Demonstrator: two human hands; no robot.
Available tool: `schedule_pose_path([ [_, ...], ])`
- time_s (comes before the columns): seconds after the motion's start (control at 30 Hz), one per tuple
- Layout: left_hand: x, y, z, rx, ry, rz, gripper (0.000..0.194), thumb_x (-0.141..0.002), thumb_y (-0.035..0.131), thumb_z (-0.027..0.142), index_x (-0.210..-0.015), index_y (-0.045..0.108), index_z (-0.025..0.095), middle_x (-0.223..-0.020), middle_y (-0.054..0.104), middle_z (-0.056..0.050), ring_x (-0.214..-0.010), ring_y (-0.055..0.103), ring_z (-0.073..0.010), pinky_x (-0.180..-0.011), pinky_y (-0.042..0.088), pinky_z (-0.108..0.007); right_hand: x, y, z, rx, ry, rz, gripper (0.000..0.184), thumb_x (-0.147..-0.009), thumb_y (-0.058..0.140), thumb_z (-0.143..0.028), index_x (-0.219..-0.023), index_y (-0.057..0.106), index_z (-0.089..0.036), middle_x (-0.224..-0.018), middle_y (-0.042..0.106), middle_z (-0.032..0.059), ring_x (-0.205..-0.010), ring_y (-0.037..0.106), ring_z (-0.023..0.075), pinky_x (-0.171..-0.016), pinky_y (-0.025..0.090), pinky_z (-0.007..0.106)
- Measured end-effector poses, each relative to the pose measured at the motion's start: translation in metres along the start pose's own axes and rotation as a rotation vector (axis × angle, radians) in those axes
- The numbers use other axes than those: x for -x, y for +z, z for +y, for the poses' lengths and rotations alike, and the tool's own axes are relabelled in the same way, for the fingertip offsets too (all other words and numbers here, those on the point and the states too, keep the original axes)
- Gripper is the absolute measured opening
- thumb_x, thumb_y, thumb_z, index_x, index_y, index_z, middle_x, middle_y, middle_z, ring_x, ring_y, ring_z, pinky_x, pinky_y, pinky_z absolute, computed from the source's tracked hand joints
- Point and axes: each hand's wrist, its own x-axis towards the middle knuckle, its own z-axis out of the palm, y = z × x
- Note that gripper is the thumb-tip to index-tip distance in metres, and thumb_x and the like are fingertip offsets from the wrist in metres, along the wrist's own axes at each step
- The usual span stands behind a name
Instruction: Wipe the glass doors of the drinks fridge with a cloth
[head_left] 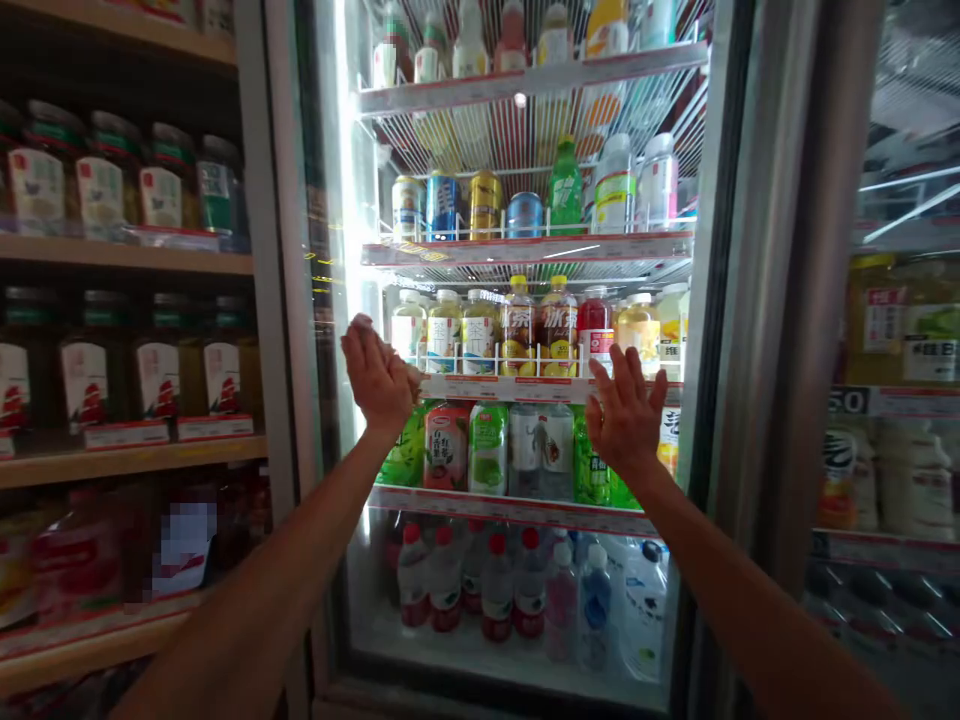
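Observation:
My left hand point(379, 380) is at the left side of a drinks fridge's glass door point(465, 265), its fingers closed over a crumpled pale cloth point(409, 377). Bits of the cloth show at the fingertips and beside the thumb; the rest is under my palm. My right hand point(628, 415) is raised at the right part of the glass, fingers spread, holding nothing. Whether its fingertips touch the glass I cannot tell. Behind the door, tea bottles point(517, 325) stand on a rack between my hands, and a green-labelled bottle point(489, 448) is on the shelf below.
Wooden shelves point(127, 255) with several jars point(105, 180) line the left. A metal door frame point(780, 300) runs up the right, beside another fridge holding bottles point(930, 320). Cans point(486, 203) and red-capped bottles point(496, 590) stand inside the lit fridge.

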Motion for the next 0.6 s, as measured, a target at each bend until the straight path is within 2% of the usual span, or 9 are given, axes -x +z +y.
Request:
schedule_pose_path([
  [0.03,-0.001,0.000,0.001,-0.010,-0.008,0.029,0.056,-0.087,0.027,0.018,-0.138,0.012,0.000,-0.148,0.002,-0.020,-0.137,-0.006,-0.0294,-0.111,-0.001,-0.055,0.000,0.000,0.000,-0.004,0.002,0.001,0.051,-0.085,0.042,-0.028,-0.135,0.034,-0.024,-0.145,0.031,0.0086,-0.136,0.022,0.0234,-0.108,0.011,0.053],
  [0.1,0.004,0.004,0.013,-0.026,0.075,0.014,0.057,-0.085,0.033,0.019,-0.138,0.018,0.003,-0.148,0.012,-0.017,-0.138,0.003,-0.0273,-0.113,0.007,-0.050,0.000,0.001,0.000,-0.011,0.008,0.005,0.051,-0.085,0.042,-0.028,-0.135,0.034,-0.025,-0.145,0.031,0.0082,-0.136,0.022,0.0235,-0.108,0.011,0.053],
  [0.2,0.018,0.012,0.035,-0.035,0.378,-0.170,0.057,-0.082,0.041,0.021,-0.137,0.029,0.014,-0.145,0.029,-0.009,-0.137,0.016,-0.0227,-0.112,0.021,-0.043,0.000,0.001,0.001,-0.020,0.007,0.009,0.051,-0.085,0.042,-0.028,-0.135,0.034,-0.025,-0.145,0.032,0.0082,-0.135,0.023,0.0239,-0.108,0.012,0.053],
  [0.27,0.021,0.014,0.036,-0.055,0.526,-0.215,0.056,-0.082,0.040,0.020,-0.137,0.029,0.016,-0.145,0.029,-0.008,-0.137,0.016,-0.0223,-0.111,0.024,-0.043,0.001,0.000,0.001,-0.026,0.002,0.010,0.051,-0.085,0.042,-0.027,-0.135,0.034,-0.025,-0.145,0.032,0.0078,-0.135,0.024,0.0242,-0.108,0.012,0.054],
  [0.3,0.019,0.013,0.032,-0.070,0.520,-0.177,0.056,-0.083,0.039,0.019,-0.138,0.027,0.015,-0.145,0.027,-0.008,-0.137,0.015,-0.0222,-0.111,0.024,-0.043,0.001,0.000,0.001,-0.029,0.001,0.007,0.051,-0.085,0.042,-0.027,-0.135,0.033,-0.026,-0.145,0.031,0.0075,-0.135,0.023,0.0241,-0.108,0.012,0.054],
  [0.4,0.010,0.012,0.020,-0.116,0.261,0.040,0.057,-0.085,0.035,0.018,-0.140,0.021,0.012,-0.148,0.018,-0.011,-0.138,0.009,-0.0231,-0.113,0.018,-0.046,0.001,0.000,0.000,-0.028,0.007,0.002,0.053,-0.085,0.041,-0.027,-0.136,0.031,-0.027,-0.146,0.030,0.0067,-0.136,0.023,0.0242,-0.108,0.012,0.054],
  [0.47,0.010,0.016,0.027,-0.127,0.200,0.072,0.058,-0.085,0.035,0.018,-0.140,0.018,0.010,-0.149,0.014,-0.011,-0.138,0.005,-0.0236,-0.113,0.016,-0.046,0.001,0.000,0.000,-0.023,0.011,0.004,0.053,-0.085,0.041,-0.027,-0.137,0.031,-0.027,-0.146,0.029,0.0065,-0.135,0.023,0.0243,-0.108,0.012,0.054],
  [0.53,0.019,0.023,0.047,-0.114,0.350,-0.035,0.060,-0.085,0.037,0.020,-0.141,0.018,0.011,-0.149,0.016,-0.010,-0.138,0.005,-0.0234,-0.113,0.019,-0.044,0.000,0.000,-0.001,-0.020,0.011,0.011,0.052,-0.085,0.041,-0.028,-0.136,0.032,-0.027,-0.145,0.030,0.0070,-0.135,0.023,0.0245,-0.108,0.012,0.054],
  [0.6,0.029,0.029,0.066,-0.096,0.587,-0.200,0.059,-0.084,0.039,0.023,-0.140,0.021,0.014,-0.147,0.023,-0.007,-0.138,0.008,-0.0220,-0.112,0.022,-0.042,0.000,0.000,0.000,-0.016,0.007,0.012,0.051,-0.085,0.041,-0.028,-0.135,0.033,-0.026,-0.145,0.030,0.0078,-0.135,0.023,0.0244,-0.108,0.012,0.054],
])
